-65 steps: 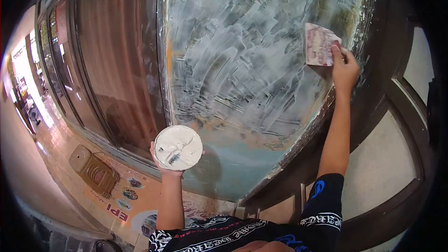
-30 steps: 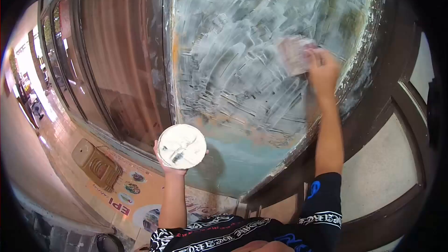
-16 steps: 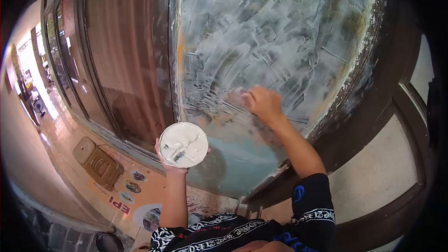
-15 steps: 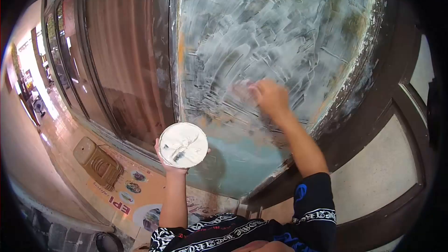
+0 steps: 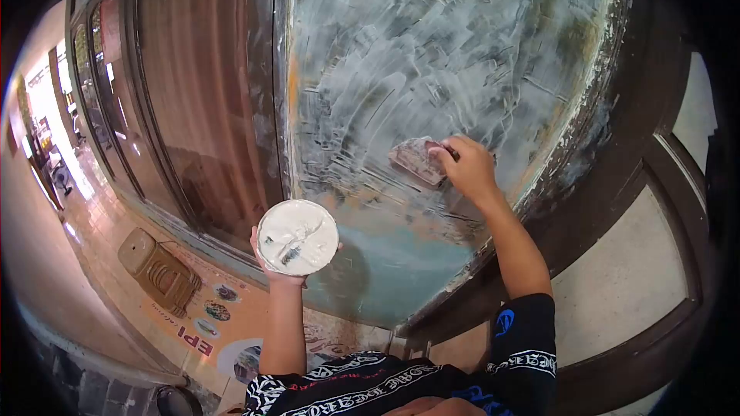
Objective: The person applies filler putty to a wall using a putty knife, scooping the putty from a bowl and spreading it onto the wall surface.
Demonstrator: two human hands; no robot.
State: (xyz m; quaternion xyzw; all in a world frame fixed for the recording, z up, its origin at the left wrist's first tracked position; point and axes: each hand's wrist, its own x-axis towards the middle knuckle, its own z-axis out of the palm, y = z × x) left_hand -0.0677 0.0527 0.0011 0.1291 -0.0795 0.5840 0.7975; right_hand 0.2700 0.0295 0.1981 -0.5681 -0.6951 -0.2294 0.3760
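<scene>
My left hand (image 5: 276, 277) is wrapped round a round tub of white putty (image 5: 301, 223), held up with its top facing me. The putty's surface is ridged, with a darker gap near the middle. My right hand (image 5: 467, 166) grips a putty knife (image 5: 417, 160) whose wide blade is smeared with putty. Its blade lies at the wall panel (image 5: 462, 54), which carries grey-white streaks over blue-green paint. Lower down, a smooth blue-green band (image 5: 385, 262) shows few streaks. The handle is mostly hidden by my fingers.
A dark-framed window (image 5: 204, 85) adjoins the panel on the left. Dark wooden panelling (image 5: 617, 185) stands on the right. A brown plastic stool (image 5: 158, 270) rests on the floor near an orange printed banner (image 5: 181, 320). A dark round container (image 5: 179, 399) is at the lower left.
My right hand has shifted slightly right and down along the panel, and the putty knife, blurred before, shows clearly. My left hand still holds the tub in nearly the same place.
</scene>
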